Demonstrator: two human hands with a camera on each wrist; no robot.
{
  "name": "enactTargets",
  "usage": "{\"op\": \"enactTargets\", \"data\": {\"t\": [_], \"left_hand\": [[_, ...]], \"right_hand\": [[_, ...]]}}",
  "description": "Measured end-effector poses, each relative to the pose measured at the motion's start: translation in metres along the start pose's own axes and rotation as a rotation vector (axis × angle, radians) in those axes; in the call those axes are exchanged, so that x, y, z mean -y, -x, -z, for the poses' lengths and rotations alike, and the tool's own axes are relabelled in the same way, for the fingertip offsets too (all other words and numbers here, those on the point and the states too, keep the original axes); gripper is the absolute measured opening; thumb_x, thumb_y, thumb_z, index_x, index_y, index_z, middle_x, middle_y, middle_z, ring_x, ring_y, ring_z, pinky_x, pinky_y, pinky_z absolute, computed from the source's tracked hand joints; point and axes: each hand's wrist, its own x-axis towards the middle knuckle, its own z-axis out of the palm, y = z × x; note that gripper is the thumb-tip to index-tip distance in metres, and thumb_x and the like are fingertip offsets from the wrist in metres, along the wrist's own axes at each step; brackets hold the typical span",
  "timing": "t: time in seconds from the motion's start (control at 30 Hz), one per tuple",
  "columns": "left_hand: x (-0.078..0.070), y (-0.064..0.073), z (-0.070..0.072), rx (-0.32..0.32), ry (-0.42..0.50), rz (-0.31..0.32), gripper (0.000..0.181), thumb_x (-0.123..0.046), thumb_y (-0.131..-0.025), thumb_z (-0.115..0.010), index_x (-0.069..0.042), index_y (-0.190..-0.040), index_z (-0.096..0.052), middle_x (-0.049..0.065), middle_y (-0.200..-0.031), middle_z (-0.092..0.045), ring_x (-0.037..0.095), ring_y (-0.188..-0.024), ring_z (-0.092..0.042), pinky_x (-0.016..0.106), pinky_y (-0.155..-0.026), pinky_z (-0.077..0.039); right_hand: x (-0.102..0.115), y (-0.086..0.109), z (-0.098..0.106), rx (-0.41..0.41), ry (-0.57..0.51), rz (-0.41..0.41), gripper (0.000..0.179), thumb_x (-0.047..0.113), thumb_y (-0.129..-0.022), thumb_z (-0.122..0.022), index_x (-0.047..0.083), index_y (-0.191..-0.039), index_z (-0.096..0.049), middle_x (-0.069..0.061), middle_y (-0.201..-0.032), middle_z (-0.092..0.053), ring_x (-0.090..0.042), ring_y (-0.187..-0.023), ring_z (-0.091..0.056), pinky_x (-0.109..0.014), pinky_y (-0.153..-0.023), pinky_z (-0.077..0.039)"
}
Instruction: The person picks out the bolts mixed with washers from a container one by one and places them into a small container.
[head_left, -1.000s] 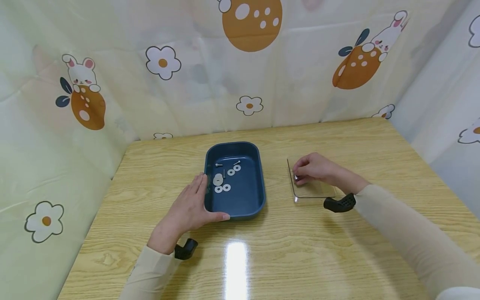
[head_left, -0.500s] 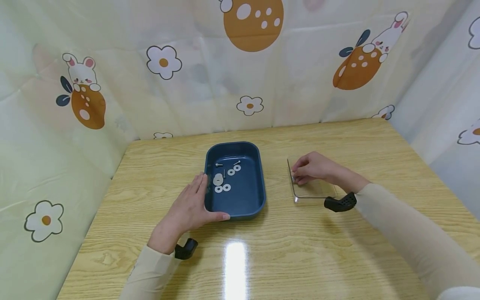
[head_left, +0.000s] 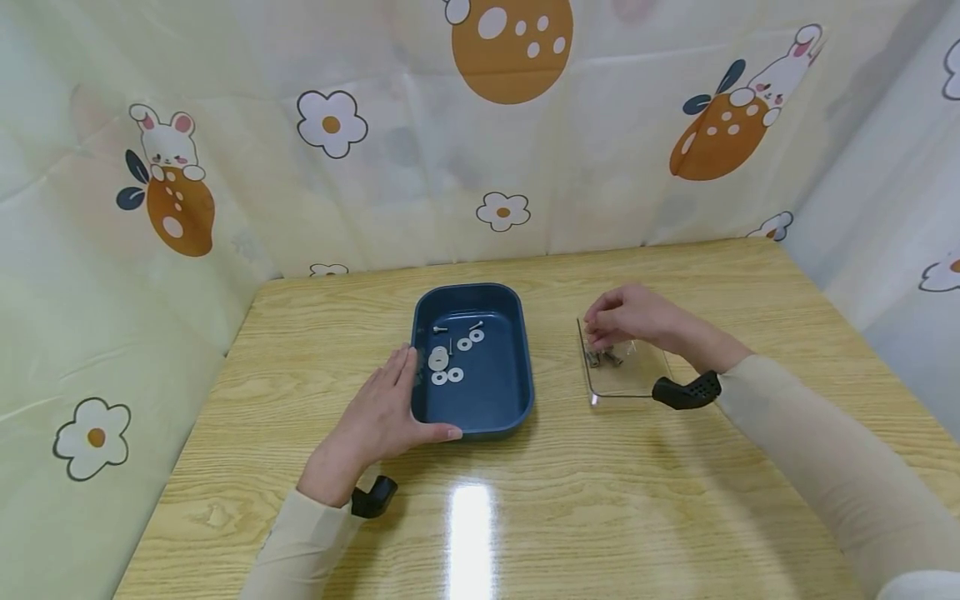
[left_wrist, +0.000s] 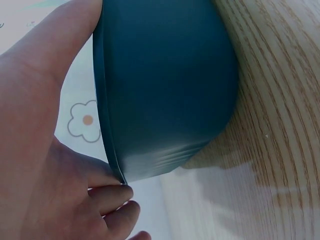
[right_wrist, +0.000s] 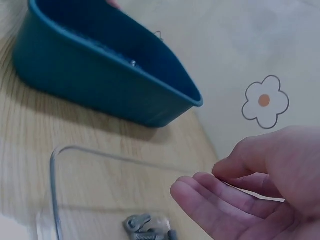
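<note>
My left hand [head_left: 378, 408] rests along the near left corner of a dark blue tray [head_left: 487, 404], fingers straight on its left side and thumb along the front rim. Inside the tray lie several flat washers [head_left: 455, 375] and a few screws [head_left: 440, 329]. To the right is a shallow clear container [head_left: 626, 395]. Small metal bolts [head_left: 612, 358] lie at its left side. Just above them hovers my right hand [head_left: 630, 318], fingers loosely bent, with nothing visible between them. The right wrist view shows metal hardware [right_wrist: 145, 227] below the fingertips [right_wrist: 182, 192].
A wooden table [head_left: 555, 500] carries everything. Behind it hangs a patterned curtain [head_left: 420, 183] with flowers and rabbits, which also covers both sides. A bright light reflection [head_left: 471, 533] lies on the table in front of the tray.
My right hand has let go of the small metal piece and risen from the clear container, uncovering the bolts there. The left hand stays on the tray.
</note>
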Motion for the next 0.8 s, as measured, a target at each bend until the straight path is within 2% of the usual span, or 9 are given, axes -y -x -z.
{"op": "enactTargets", "data": {"t": [0.23,0.33,0.5,0.8], "left_hand": [[0.000,0.000,0.000,0.007,-0.008,0.003,0.132,-0.077,-0.069,-0.071,-0.002,-0.158,-0.010,0.016,-0.167,-0.008,0.032,-0.155,-0.013,0.048,-0.126,-0.019],[0.000,0.000,0.001,0.006,-0.010,0.005,0.132,-0.077,-0.069,-0.071,-0.002,-0.158,-0.010,0.016,-0.167,-0.008,0.032,-0.155,-0.013,0.048,-0.125,-0.019],[0.001,0.000,0.000,-0.004,-0.014,0.005,0.132,-0.077,-0.068,-0.072,-0.001,-0.158,-0.011,0.016,-0.167,-0.010,0.032,-0.155,-0.014,0.048,-0.126,-0.019],[0.002,-0.002,-0.001,0.001,-0.021,0.019,0.134,-0.080,-0.067,-0.070,-0.003,-0.159,-0.011,0.014,-0.167,-0.010,0.031,-0.155,-0.014,0.048,-0.125,-0.019]], "right_hand": [[0.013,-0.004,-0.002,0.006,-0.041,-0.001,0.032,0.009,-0.104,-0.047,-0.013,-0.127,-0.051,-0.021,-0.111,-0.065,-0.021,-0.094,-0.072,-0.037,-0.090,-0.060],[0.018,-0.006,-0.004,0.017,-0.053,0.013,0.030,0.009,-0.104,-0.048,-0.012,-0.124,-0.052,-0.019,-0.109,-0.066,-0.018,-0.092,-0.072,-0.036,-0.089,-0.060],[0.029,-0.012,-0.010,0.035,-0.091,0.045,0.030,0.009,-0.103,-0.049,-0.013,-0.124,-0.052,-0.015,-0.105,-0.067,-0.019,-0.094,-0.072,-0.036,-0.089,-0.060],[0.047,-0.028,-0.031,0.067,-0.145,0.077,0.031,0.006,-0.102,-0.050,-0.015,-0.124,-0.052,-0.021,-0.108,-0.064,-0.023,-0.095,-0.072,-0.038,-0.090,-0.059]]}}
